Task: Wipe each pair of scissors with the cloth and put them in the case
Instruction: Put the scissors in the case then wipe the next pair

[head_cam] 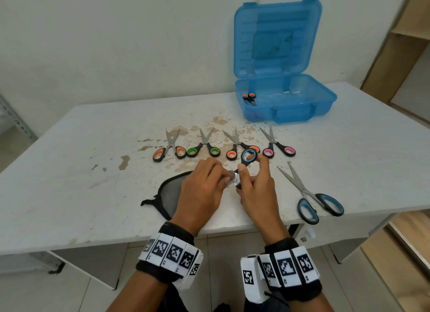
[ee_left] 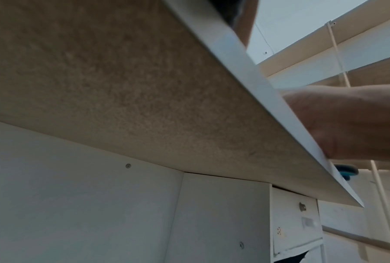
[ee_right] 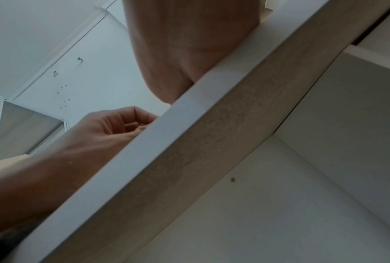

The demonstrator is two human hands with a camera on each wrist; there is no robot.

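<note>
Seven pairs of scissors: four small in a row on the tabletop (head_cam: 93, 149) (orange (head_cam: 169, 149), green (head_cam: 204, 146), orange (head_cam: 235, 146), pink (head_cam: 278, 146)), one large blue-handled pair (head_cam: 309, 195) at the near edge, one orange pair (head_cam: 249, 98) in the open blue case (head_cam: 286, 102), one blue-ringed pair (head_cam: 247, 159) held. Right hand (head_cam: 258, 190) grips the held pair, index finger raised; left hand (head_cam: 202, 186) fingers pinch a pale cloth (head_cam: 229, 180) at its blade, partly hidden. One black mesh pouch (head_cam: 167, 195) lies under the left hand.
</note>
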